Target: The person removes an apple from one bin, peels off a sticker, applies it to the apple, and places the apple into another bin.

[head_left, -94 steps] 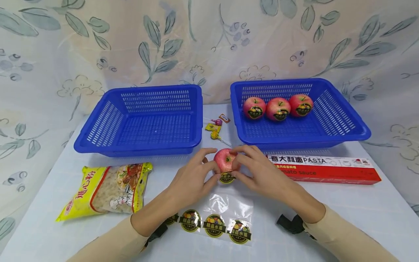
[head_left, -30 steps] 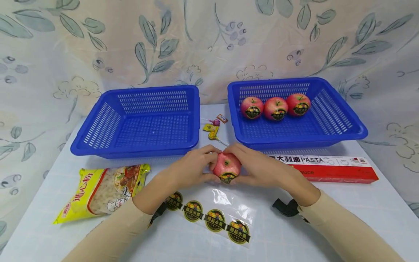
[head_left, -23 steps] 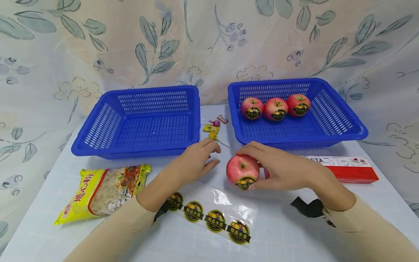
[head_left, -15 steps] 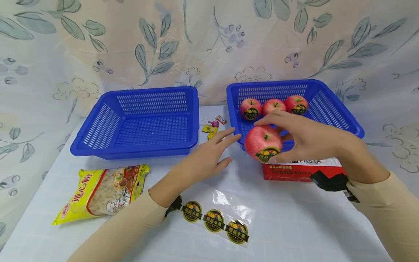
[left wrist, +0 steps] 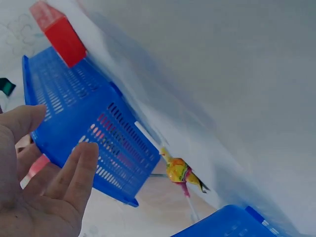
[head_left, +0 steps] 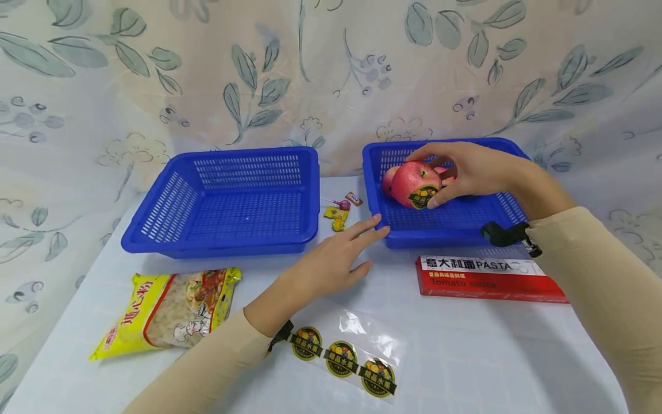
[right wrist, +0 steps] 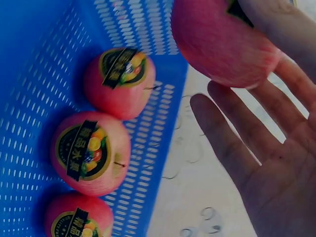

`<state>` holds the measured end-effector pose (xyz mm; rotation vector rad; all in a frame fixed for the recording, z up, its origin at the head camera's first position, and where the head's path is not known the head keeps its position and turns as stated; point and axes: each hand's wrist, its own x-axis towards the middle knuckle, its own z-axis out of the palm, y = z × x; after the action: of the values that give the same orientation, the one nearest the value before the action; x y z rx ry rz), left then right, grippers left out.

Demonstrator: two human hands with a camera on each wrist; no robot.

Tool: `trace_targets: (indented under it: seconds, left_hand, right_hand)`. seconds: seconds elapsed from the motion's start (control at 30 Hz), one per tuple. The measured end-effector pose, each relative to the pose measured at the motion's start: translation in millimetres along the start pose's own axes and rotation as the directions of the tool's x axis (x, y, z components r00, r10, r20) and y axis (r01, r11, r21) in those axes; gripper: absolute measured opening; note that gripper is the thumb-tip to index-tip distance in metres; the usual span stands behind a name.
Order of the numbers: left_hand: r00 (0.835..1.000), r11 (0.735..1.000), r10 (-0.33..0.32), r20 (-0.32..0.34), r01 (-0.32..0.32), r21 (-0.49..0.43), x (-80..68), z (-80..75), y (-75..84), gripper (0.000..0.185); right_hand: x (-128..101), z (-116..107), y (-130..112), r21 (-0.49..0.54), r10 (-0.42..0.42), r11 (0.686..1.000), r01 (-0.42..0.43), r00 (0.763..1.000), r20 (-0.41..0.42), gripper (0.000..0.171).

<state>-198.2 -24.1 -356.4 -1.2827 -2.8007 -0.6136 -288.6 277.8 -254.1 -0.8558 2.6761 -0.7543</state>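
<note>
My right hand [head_left: 451, 171] grips a red apple [head_left: 414, 183] with a round dark sticker, holding it over the right blue basket [head_left: 445, 237]. In the right wrist view the held apple [right wrist: 222, 44] hangs above three stickered apples [right wrist: 91, 153] lined up along the basket's far wall [right wrist: 39, 74]. In the head view those apples are mostly hidden behind the hand; one [head_left: 385, 179] peeks out at the left. My left hand [head_left: 336, 261] lies open on the table, fingertips by the basket's front left corner. A clear sheet of three stickers [head_left: 343, 359] lies near its wrist.
An empty blue basket [head_left: 227, 201] stands at the left. Wrapped lollipops [head_left: 338, 208] lie between the baskets. A red pasta box [head_left: 486, 279] lies in front of the right basket. A yellow macaroni bag [head_left: 170, 310] is at the front left. A leaf-print curtain hangs behind.
Both hands pressed a sticker onto the apple, then the left hand let go. The right hand lifted the apple up and back, from the table to over the right basket.
</note>
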Motion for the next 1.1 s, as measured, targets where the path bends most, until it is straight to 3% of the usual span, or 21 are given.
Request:
trace_targets:
  seconds: [0.27, 0.4, 0.57, 0.83, 0.97, 1.1]
  left_hand:
    - [1.000, 1.000, 0.006, -0.011, -0.006, -0.002, 0.3, 5.1, 3.9, 0.067]
    - [1.000, 1.000, 0.004, -0.011, -0.004, -0.009, -2.3, 7.7, 4.6, 0.066]
    - [1.000, 1.000, 0.003, -0.022, -0.003, -0.015, -6.1, 9.1, 6.3, 0.066]
    - [0.999, 0.999, 0.025, -0.038, -0.026, -0.042, -12.8, 14.1, 9.4, 0.064]
    - [0.998, 0.999, 0.037, -0.053, -0.039, -0.031, -13.6, 14.3, 7.8, 0.066]
    - [0.999, 0.999, 0.044, -0.024, -0.045, -0.015, -14.0, 11.4, 5.5, 0.071]
  right_hand:
    - [27, 6, 26, -0.061, 0.083, 0.995, -0.075, 0.988, 0.131, 0.079]
    - [34, 16, 26, -0.057, 0.127, 0.991, -0.117, 0.966, 0.226, 0.084]
    - [41, 26, 19, -0.136, 0.158, 0.983, -0.121, 0.940, 0.303, 0.085]
    - [46, 42, 3, -0.330, 0.242, 0.936, -0.123, 0.906, 0.349, 0.087]
    - [49, 44, -4, -0.363, 0.286, 0.920, -0.149, 0.888, 0.359, 0.086]
    - [51, 44, -7, -0.372, 0.311, 0.913, -0.170, 0.879, 0.361, 0.085]
